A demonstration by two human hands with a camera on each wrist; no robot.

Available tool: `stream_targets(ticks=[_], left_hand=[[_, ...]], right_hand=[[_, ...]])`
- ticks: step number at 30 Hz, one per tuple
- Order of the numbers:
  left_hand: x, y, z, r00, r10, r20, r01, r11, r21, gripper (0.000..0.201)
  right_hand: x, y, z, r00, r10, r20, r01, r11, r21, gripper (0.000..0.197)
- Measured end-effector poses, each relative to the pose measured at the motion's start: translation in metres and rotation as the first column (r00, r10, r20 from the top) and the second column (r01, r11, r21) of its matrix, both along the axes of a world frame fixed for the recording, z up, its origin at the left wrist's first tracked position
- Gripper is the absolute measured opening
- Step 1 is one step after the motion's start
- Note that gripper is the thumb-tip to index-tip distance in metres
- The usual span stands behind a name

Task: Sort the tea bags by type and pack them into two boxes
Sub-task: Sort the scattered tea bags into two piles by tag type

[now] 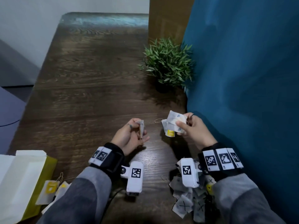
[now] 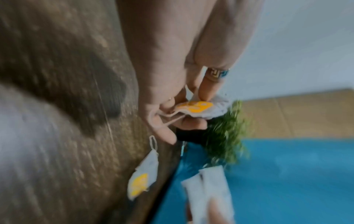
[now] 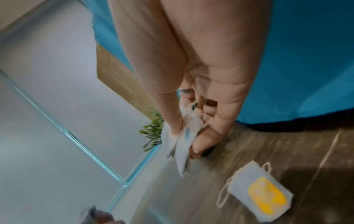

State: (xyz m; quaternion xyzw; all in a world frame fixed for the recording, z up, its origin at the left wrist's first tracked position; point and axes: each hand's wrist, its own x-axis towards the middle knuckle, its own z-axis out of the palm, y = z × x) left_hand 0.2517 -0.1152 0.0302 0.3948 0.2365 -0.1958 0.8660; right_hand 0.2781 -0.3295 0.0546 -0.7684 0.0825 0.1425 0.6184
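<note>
Left hand (image 1: 129, 138): pinches one yellow-marked tea bag (image 2: 199, 108). Right hand (image 1: 192, 128): grips several tea bags (image 1: 174, 122). Both above wooden table (image 1: 90, 88), near potted plant (image 1: 168, 62); teal curtain (image 1: 242, 78) behind the plant.

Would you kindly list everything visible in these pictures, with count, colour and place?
table: one, dark wood, under everything.
potted plant: one, green, far right by the curtain.
curtain: one, teal, right side.
open box: one, white and yellow, near left.
yellow-tagged tea bag: one, lying loose on the table.
pile of tea bags: several, pale with dark marks, near right.
left hand: pinches one yellow-tagged tea bag.
right hand: grips a bunch of white tea bags.
</note>
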Motion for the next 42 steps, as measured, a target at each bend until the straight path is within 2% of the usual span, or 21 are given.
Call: stream_targets(ticks=[2, 4, 6, 10, 13, 15, 18, 21, 23, 25, 27, 31, 34, 35, 37, 39, 42], left_hand=[[-0.008, 0.010, 0.013, 1.000, -0.004, -0.031, -0.003, 0.974, -0.226, 0.019], [-0.015, 0.017, 0.016, 0.999, -0.048, 0.003, 0.046, 0.931, -0.362, 0.048], [-0.020, 0.021, 0.015, 0.995, -0.086, 0.041, 0.095, 0.902, -0.422, 0.063], [-0.027, 0.025, 0.017, 0.987, -0.124, 0.105, 0.158, 0.875, -0.457, 0.050], [-0.032, 0.025, 0.016, 0.987, -0.131, 0.094, 0.157, 0.919, -0.362, 0.052], [-0.035, 0.019, 0.019, 0.980, -0.180, 0.082, 0.194, 0.952, -0.235, 0.040], [-0.038, 0.007, 0.022, 0.963, -0.256, 0.086, 0.248, 0.964, 0.094, 0.017], [-0.039, 0.001, 0.019, 0.958, -0.266, 0.105, 0.215, 0.914, 0.344, 0.009], [-0.041, 0.001, 0.015, 0.956, -0.264, 0.128, 0.195, 0.898, 0.395, 0.012], [-0.046, 0.001, 0.013, 0.947, -0.297, 0.124, 0.218, 0.877, 0.428, 0.010], [-0.050, 0.000, 0.009, 0.934, -0.351, 0.062, 0.285, 0.839, 0.463, 0.008], [-0.036, -0.002, -0.006, 0.925, -0.359, -0.121, 0.367, 0.772, 0.519, 0.031], [-0.012, -0.017, -0.009, 0.936, -0.325, -0.134, 0.342, 0.753, 0.562, 0.037], [-0.002, -0.023, -0.007, 0.931, -0.348, -0.110, 0.337, 0.705, 0.623, 0.035], [0.019, -0.034, -0.008, 0.886, -0.458, -0.066, 0.325, 0.514, 0.794, 0.030], [0.036, -0.046, -0.009, 0.834, -0.548, -0.067, 0.291, 0.334, 0.897, 0.019], [0.053, -0.064, -0.018, 0.779, -0.622, -0.078, 0.253, 0.198, 0.947, 0.018]], right_hand=[[-0.009, 0.010, 0.012, 1.000, -0.005, -0.003, 0.006, 0.990, 0.142, 0.016], [-0.014, 0.019, 0.020, 1.000, 0.021, -0.005, -0.020, 0.977, 0.211, 0.015], [-0.019, 0.027, 0.025, 1.000, 0.030, 0.003, -0.030, 0.966, 0.258, 0.014], [-0.028, 0.040, 0.030, 1.000, 0.015, -0.010, -0.010, 0.912, 0.410, 0.013], [-0.034, 0.047, 0.030, 0.999, 0.023, -0.041, -0.002, 0.889, 0.458, 0.014], [-0.038, 0.051, 0.029, 0.998, 0.030, -0.061, 0.002, 0.884, 0.467, 0.016], [-0.043, 0.054, 0.027, 0.993, 0.063, -0.097, -0.010, 0.880, 0.475, 0.014], [-0.048, 0.052, 0.024, 0.983, 0.123, -0.136, -0.042, 0.873, 0.486, 0.008], [-0.053, 0.048, 0.021, 0.970, 0.181, -0.164, -0.080, 0.869, 0.489, 0.011], [-0.060, 0.042, 0.018, 0.957, 0.240, -0.163, -0.140, 0.874, 0.465, 0.006], [-0.067, 0.033, 0.011, 0.951, 0.268, -0.152, -0.192, 0.902, 0.386, 0.017], [-0.079, 0.005, -0.001, 0.974, 0.199, -0.113, -0.189, 0.978, 0.089, 0.015], [-0.088, -0.014, -0.009, 0.984, 0.145, -0.101, -0.148, 0.989, -0.024, 0.013], [-0.091, -0.019, -0.013, 0.988, 0.113, -0.108, -0.117, 0.993, -0.034, 0.012], [-0.097, -0.026, -0.017, 0.987, 0.034, -0.156, -0.036, 0.999, -0.015, 0.012], [-0.099, -0.031, -0.020, 0.978, -0.021, -0.207, 0.025, 1.000, 0.018, 0.015], [-0.100, -0.042, -0.018, 0.966, 0.036, -0.254, -0.043, 0.999, -0.020, 0.021]])
